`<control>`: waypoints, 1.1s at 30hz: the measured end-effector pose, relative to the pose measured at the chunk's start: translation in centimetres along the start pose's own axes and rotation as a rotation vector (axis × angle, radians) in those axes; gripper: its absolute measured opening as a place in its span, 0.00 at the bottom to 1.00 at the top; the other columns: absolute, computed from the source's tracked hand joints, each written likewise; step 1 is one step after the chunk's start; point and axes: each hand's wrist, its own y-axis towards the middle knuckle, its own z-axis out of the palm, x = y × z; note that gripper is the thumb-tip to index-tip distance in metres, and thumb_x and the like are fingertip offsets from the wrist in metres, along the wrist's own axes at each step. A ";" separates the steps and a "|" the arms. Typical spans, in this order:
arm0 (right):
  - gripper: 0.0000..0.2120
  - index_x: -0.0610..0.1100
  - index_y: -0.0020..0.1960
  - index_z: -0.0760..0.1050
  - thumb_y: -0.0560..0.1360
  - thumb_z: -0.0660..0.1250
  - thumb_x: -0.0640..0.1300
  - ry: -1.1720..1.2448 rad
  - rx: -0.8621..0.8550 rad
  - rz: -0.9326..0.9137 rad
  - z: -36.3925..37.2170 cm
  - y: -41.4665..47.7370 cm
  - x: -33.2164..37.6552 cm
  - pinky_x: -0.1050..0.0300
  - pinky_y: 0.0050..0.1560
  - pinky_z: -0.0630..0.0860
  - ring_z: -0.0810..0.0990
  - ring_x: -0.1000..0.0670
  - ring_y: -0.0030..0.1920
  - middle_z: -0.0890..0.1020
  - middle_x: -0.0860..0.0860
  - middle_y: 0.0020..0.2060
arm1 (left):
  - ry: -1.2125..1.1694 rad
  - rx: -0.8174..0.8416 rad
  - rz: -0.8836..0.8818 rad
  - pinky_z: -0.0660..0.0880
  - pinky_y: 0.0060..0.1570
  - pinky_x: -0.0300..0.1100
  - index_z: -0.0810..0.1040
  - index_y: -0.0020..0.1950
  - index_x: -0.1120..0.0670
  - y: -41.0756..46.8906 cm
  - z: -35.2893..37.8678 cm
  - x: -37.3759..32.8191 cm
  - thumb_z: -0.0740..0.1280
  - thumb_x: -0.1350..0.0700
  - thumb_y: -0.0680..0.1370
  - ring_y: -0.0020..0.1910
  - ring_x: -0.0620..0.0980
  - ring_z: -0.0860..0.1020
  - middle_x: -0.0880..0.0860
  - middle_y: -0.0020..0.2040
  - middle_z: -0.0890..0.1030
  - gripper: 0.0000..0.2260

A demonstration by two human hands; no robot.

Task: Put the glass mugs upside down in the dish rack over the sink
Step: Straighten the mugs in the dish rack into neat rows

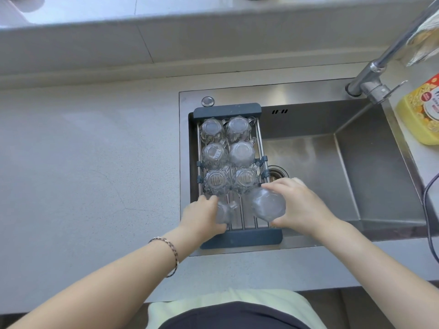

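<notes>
A dark-framed dish rack (pixel 240 238) spans the left end of the steel sink (pixel 370 176). Several glass mugs (pixel 241 154) stand upside down on its bars in two columns. My left hand (pixel 202 217) grips one more glass mug (pixel 225 211) over the near left part of the rack; it looks blurred. My right hand (pixel 297 205) holds another glass mug (pixel 268 205), base towards me and tilted, over the near right part. Whether either held mug touches the bars cannot be told.
A chrome faucet (pixel 373 84) rises at the sink's back right. A yellow detergent bottle (pixel 420 115) stands to its right. A dark cable (pixel 430 210) runs along the right edge. Pale countertop (pixel 90 167) lies left of the sink. The drain (pixel 276 174) is beside the rack.
</notes>
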 end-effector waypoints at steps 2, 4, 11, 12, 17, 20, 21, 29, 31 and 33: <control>0.35 0.52 0.68 0.68 0.62 0.73 0.41 0.004 0.031 -0.031 -0.4 0.0 -0.2 0.55 0.61 0.71 0.66 0.51 0.64 0.73 0.55 0.63 | -0.082 -0.020 -0.125 0.75 0.48 0.46 0.68 0.61 0.56 -0.4 0.3 -0.5 0.68 0.42 0.70 0.53 0.58 0.77 0.57 0.56 0.75 0.26; 0.34 0.51 0.67 0.68 0.63 0.73 0.40 -0.023 0.077 -0.094 -0.4 0.2 -0.1 0.53 0.62 0.71 0.66 0.50 0.64 0.72 0.54 0.64 | -0.056 -0.042 -0.159 0.75 0.49 0.47 0.68 0.61 0.57 -0.5 0.8 -0.9 0.68 0.40 0.71 0.54 0.58 0.77 0.58 0.57 0.75 0.27; 0.28 0.50 0.67 0.68 0.70 0.66 0.33 -0.263 0.330 -0.313 1.4 2.7 1.5 0.52 0.56 0.71 0.66 0.45 0.62 0.68 0.46 0.64 | -0.008 -0.104 -0.169 0.75 0.51 0.48 0.67 0.60 0.58 -0.2 1.0 -0.8 0.67 0.36 0.70 0.56 0.58 0.77 0.57 0.59 0.74 0.30; 0.28 0.50 0.67 0.69 0.70 0.65 0.31 -0.306 0.352 -0.320 1.7 3.0 1.9 0.53 0.51 0.70 0.67 0.44 0.58 0.67 0.45 0.62 | 0.004 -0.100 -0.161 0.75 0.51 0.48 0.67 0.60 0.58 -0.2 1.0 -0.7 0.66 0.36 0.70 0.56 0.57 0.77 0.57 0.59 0.74 0.31; 0.31 0.48 0.67 0.68 0.69 0.62 0.26 -0.432 0.378 -0.350 3.5 4.5 2.3 0.50 0.50 0.70 0.70 0.42 0.60 0.67 0.43 0.62 | 0.022 -0.094 -0.148 0.75 0.51 0.47 0.67 0.61 0.57 0.0 1.0 -0.6 0.66 0.36 0.70 0.57 0.56 0.76 0.56 0.59 0.74 0.30; 0.33 0.48 0.69 0.66 0.68 0.60 0.24 -0.295 0.279 -0.338 4.4 4.0 1.0 0.51 0.58 0.70 0.66 0.46 0.66 0.68 0.47 0.66 | 0.027 -0.088 -0.144 0.75 0.51 0.47 0.66 0.61 0.57 0.0 1.0 -0.5 0.66 0.36 0.70 0.57 0.56 0.76 0.56 0.60 0.73 0.31; 0.33 0.48 0.69 0.66 0.68 0.59 0.24 -0.207 0.192 -0.310 4.8 3.5 0.7 0.51 0.62 0.70 0.65 0.46 0.68 0.69 0.48 0.66 | 0.031 -0.086 -0.140 0.75 0.51 0.47 0.66 0.62 0.57 -0.1 1.0 -0.4 0.66 0.36 0.70 0.57 0.56 0.76 0.56 0.60 0.73 0.31; 0.33 0.42 0.66 0.66 0.66 0.74 0.52 0.373 0.016 0.395 8.9 1.5 1.1 0.53 0.61 0.72 0.75 0.44 0.61 0.75 0.43 0.61 | 0.090 -0.127 0.008 0.73 0.50 0.46 0.69 0.59 0.55 -0.3 1.0 0.9 0.67 0.40 0.71 0.58 0.53 0.72 0.53 0.59 0.74 0.24; 0.33 0.42 0.66 0.67 0.67 0.74 0.49 0.418 -0.039 0.423 9.2 1.8 1.7 0.55 0.61 0.69 0.73 0.43 0.62 0.75 0.42 0.61 | 0.096 -0.134 0.019 0.73 0.51 0.45 0.70 0.59 0.55 -0.2 0.9 1.0 0.66 0.41 0.71 0.58 0.53 0.72 0.53 0.58 0.75 0.23; 0.33 0.42 0.68 0.66 0.67 0.75 0.47 0.459 -0.075 0.431 9.3 1.8 1.9 0.55 0.62 0.69 0.73 0.43 0.62 0.74 0.42 0.61 | 0.094 -0.142 0.019 0.72 0.52 0.45 0.70 0.60 0.55 -0.1 0.9 0.9 0.66 0.43 0.72 0.59 0.53 0.71 0.53 0.59 0.75 0.23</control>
